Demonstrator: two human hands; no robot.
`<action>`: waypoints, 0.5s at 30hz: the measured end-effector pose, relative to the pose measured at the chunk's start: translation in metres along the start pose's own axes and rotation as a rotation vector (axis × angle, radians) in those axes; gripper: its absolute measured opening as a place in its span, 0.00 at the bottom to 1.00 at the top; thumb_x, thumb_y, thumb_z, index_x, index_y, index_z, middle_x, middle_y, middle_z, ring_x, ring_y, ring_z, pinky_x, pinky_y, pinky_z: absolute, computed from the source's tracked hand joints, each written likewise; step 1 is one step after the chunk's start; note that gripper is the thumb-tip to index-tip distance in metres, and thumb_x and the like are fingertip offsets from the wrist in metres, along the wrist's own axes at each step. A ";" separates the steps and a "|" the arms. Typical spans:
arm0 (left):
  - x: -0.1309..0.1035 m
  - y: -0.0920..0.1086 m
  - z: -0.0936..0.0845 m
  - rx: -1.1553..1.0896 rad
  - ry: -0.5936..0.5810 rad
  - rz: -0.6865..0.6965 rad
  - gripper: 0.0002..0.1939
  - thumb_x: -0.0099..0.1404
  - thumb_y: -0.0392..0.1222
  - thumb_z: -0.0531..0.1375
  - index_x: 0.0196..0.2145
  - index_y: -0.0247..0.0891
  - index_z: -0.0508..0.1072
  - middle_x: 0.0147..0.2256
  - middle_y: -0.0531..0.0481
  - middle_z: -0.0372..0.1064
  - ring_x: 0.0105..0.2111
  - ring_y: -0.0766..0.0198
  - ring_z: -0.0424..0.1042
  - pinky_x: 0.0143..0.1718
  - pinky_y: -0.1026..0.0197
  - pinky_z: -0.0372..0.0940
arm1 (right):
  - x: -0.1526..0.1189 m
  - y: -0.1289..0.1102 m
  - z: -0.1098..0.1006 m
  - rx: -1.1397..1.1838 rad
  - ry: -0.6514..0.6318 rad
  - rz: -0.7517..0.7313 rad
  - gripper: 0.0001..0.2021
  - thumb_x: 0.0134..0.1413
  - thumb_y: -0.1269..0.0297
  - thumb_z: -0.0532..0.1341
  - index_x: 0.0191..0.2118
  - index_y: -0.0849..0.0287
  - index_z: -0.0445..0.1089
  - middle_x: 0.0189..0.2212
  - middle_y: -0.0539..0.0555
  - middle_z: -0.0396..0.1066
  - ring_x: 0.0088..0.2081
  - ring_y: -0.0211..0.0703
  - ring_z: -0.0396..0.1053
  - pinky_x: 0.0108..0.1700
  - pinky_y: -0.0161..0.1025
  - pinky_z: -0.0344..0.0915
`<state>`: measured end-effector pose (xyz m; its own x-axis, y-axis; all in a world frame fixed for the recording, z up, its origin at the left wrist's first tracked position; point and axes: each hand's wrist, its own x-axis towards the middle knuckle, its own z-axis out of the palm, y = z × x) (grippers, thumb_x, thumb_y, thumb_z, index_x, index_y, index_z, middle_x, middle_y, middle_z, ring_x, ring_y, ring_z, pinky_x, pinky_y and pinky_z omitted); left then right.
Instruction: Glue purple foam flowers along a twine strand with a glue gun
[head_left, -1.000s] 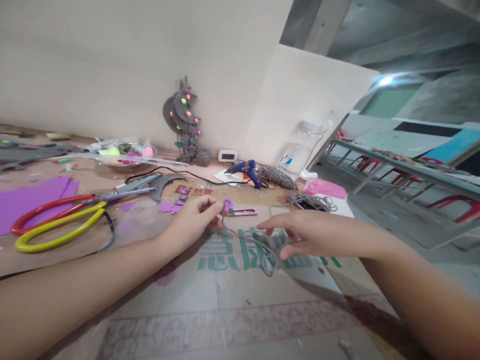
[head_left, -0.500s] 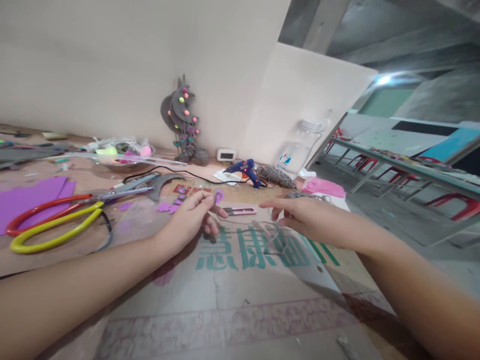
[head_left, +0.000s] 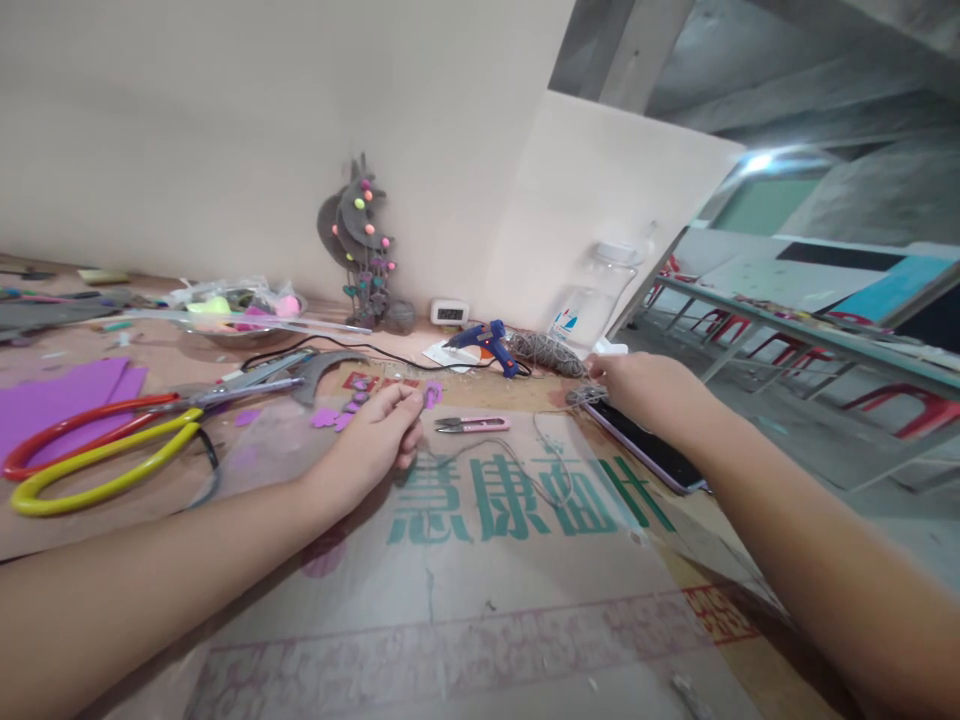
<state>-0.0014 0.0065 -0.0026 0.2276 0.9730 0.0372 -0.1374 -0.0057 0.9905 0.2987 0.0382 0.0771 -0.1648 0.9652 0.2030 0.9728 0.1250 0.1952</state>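
Note:
My left hand (head_left: 382,425) is closed in a pinch above the printed sheet (head_left: 540,570), and a thin grey yarn (head_left: 517,465) runs rightward from its fingers in loose loops. My right hand (head_left: 645,395) reaches over a phone (head_left: 652,440) with a dark screen. Its fingers are bent together beside a small grey bundle of yarn (head_left: 585,397); what they hold, if anything, is hidden. Between the hands lie pink-handled thread snips (head_left: 472,425). Small purple cut-outs (head_left: 330,416) sit just beyond my left wrist.
Large scissors (head_left: 105,450) with red and yellow handles overlap purple sheets (head_left: 67,395) at left. Farther back are a blue glue gun (head_left: 480,338), a wound grey yarn skein (head_left: 546,353), a small clock (head_left: 450,312), a clear jar (head_left: 592,295), a filled bowl (head_left: 240,318) and a grey moon ornament (head_left: 360,230).
My right hand has moved right and away from me, uncovering the phone and covering the pink item behind. The yarn between the hands now lies lower on the sheet. My left hand's fingers have curled in more.

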 end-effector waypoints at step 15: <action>-0.011 0.009 0.009 -0.051 -0.138 -0.085 0.12 0.55 0.48 0.61 0.27 0.37 0.66 0.26 0.51 0.71 0.25 0.64 0.72 0.27 0.64 0.66 | -0.067 -0.144 0.020 1.289 -0.365 -0.299 0.05 0.50 0.64 0.61 0.29 0.60 0.66 0.29 0.50 0.67 0.28 0.33 0.64 0.31 0.32 0.62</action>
<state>0.0036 -0.0062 0.0076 0.3702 0.9286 -0.0247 -0.1599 0.0899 0.9830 0.1730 -0.0404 0.0166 -0.5363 0.8440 0.0106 0.4022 0.2666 -0.8759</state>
